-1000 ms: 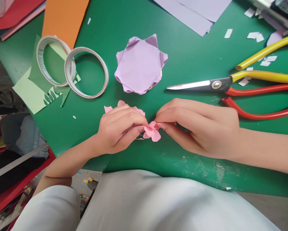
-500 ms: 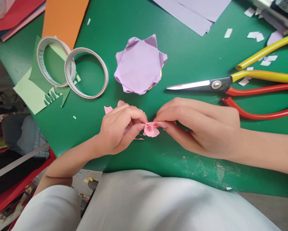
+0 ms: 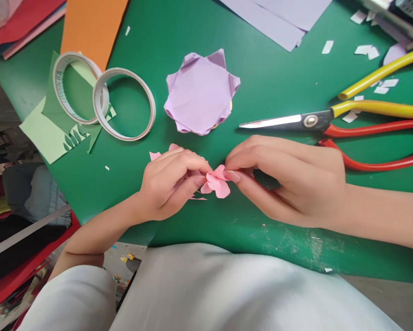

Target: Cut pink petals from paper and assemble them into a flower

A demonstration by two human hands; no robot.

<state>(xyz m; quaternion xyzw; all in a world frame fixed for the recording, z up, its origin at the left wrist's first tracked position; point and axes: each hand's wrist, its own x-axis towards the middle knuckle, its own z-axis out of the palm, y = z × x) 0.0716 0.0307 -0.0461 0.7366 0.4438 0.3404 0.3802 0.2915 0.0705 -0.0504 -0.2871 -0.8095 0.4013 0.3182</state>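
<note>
A small pink paper flower (image 3: 218, 183) with rounded petals is held between my two hands, just above the green table. My left hand (image 3: 172, 184) pinches its left side between thumb and fingers. On the right, my right hand (image 3: 285, 179) grips a petal between thumb and forefinger. Pink paper scraps (image 3: 154, 156) lie on the table, partly hidden behind my left hand. Beyond the hands sits a folded purple paper shape (image 3: 201, 94) with pointed corners. Scissors (image 3: 310, 121) with yellow and red handles lie past my right hand.
Two tape rolls (image 3: 147, 98) overlap at the left on green paper pieces (image 3: 43, 131). Behind them is an orange sheet (image 3: 89, 32). Purple sheets (image 3: 278, 20) lie at the far edge, and several white scraps (image 3: 363, 49) are scattered at the far right.
The pink flower has turned between my fingers, so its petals now spread more openly upward and downward. My hands have shifted only slightly; the things around them stay put.
</note>
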